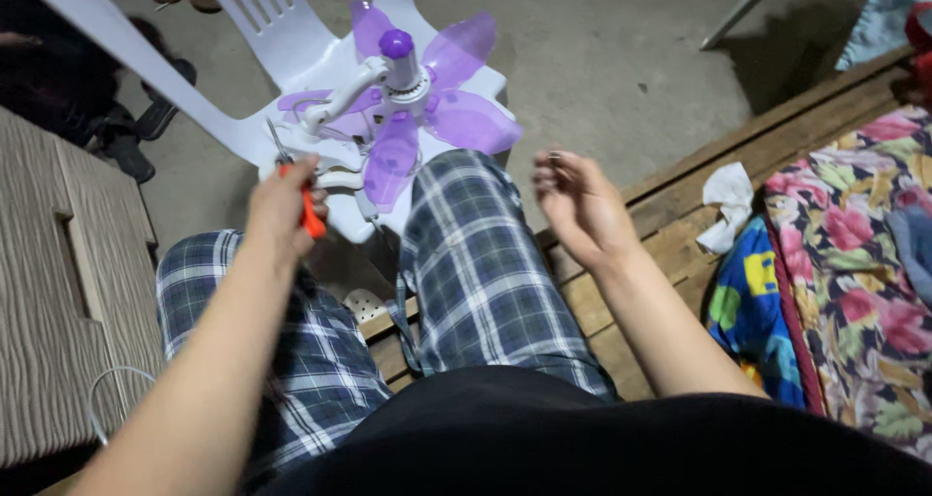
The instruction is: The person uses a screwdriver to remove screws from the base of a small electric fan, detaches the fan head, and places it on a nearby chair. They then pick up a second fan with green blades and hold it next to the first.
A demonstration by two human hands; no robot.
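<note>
A white plastic chair [291, 40] is standing on the grey floor [602, 59] in front of the person's knees. A small fan [408, 108] is lying on the seat of the chair, near its front edge. The fan is showing see-through purple blades around a purple cap, and its body and neck are white. The person is sitting in blue checked trousers [476, 263] on a wooden bench [670, 214], and a flowery cloth [854, 253] is lying toward the bench's right end.

The left hand [282, 205] is gripping a screwdriver [296, 190] with an orange handle. Its metal tip is pointing up at the white base of the fan, at the front left edge of the seat. The hand is just beside the fan.

The right hand [578, 205] is hanging in the air over the right knee, to the right of the fan and apart from it. Its fingers are curling in, pinching something tiny and dark at the tips. It is too small to tell what it is.
</note>
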